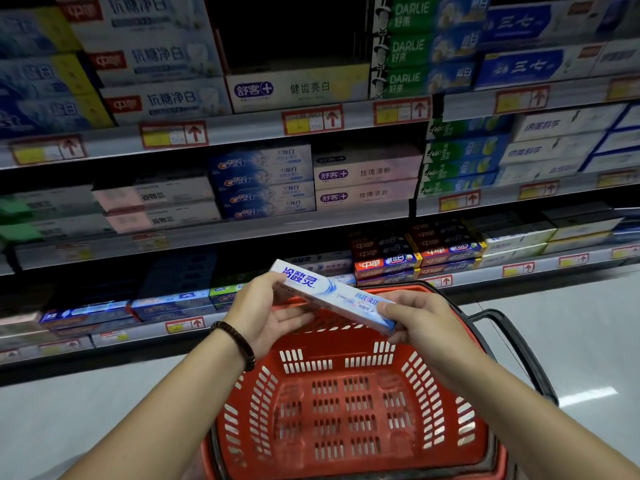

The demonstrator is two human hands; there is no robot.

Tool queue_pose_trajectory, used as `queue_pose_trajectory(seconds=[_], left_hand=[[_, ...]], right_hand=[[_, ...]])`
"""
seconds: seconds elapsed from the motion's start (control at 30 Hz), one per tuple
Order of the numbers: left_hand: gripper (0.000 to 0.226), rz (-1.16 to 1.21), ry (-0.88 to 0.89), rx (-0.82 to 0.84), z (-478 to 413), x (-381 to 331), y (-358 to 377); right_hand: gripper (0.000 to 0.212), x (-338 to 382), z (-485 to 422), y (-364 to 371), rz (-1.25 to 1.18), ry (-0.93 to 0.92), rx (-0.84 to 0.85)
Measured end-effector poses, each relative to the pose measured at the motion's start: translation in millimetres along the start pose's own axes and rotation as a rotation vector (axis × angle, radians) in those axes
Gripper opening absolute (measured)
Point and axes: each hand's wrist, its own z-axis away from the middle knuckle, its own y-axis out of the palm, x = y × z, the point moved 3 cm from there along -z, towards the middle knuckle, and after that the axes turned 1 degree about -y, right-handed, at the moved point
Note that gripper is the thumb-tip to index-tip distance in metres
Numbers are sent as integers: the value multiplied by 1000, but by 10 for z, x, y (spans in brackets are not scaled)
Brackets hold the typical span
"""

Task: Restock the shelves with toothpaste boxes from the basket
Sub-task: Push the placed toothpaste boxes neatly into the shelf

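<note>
Head view: I see both hands just below the centre of the frame, sharing one toothpaste box (333, 293) between them. The box is white and blue with blue lettering and lies tilted, its high end toward 10 o'clock and its low end toward 4 o'clock. It hangs in the air above the far rim of the red basket (434, 393).

My left hand (268, 308) grasps the high end, with the thumb on top and the palm and fingers underneath. My right hand (417, 322) grasps the low end, with the fingers curled over the box's top face. A dark bead bracelet (239, 344) sits on the left wrist.

The basket fills the 6 o'clock area, standing on the pale floor (571, 320). Its black handle (512, 344) lies swung out toward 3 o'clock.

From 9 through 12 to 3 o'clock run the shelves (242, 131), stacked with toothpaste cartons and edged with red-and-yellow price tags. At 12 o'clock on the upper shelf, a single white-and-yellow carton (298, 88) lies with dark space above it. Green Darlie cartons (408, 50) stand just beside it toward 1 o'clock.
</note>
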Motion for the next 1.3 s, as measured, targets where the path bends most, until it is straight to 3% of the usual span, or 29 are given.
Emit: queue_pose_trajectory(seconds=[0.33,0.47,0.77,1.13,1.3], left_hand=[[31,34,22,0,51,-15,19],[28,57,26,-20,76,-29,30],[29,72,73,-58,132,-24,68],[25,-438,398,-282,-40,-76,-50],[31,-508,438,-331,-98,-141,-40]], right_hand=[[29,55,-107,-5,-164,38,-95],[23,61,-142,-8,-206,17,-119],[30,114,-154,-23,-175,-96,-375],[29,79,-281,-56,-4,-156,-562],[18,90,-398,-38,-38,-138,-559]])
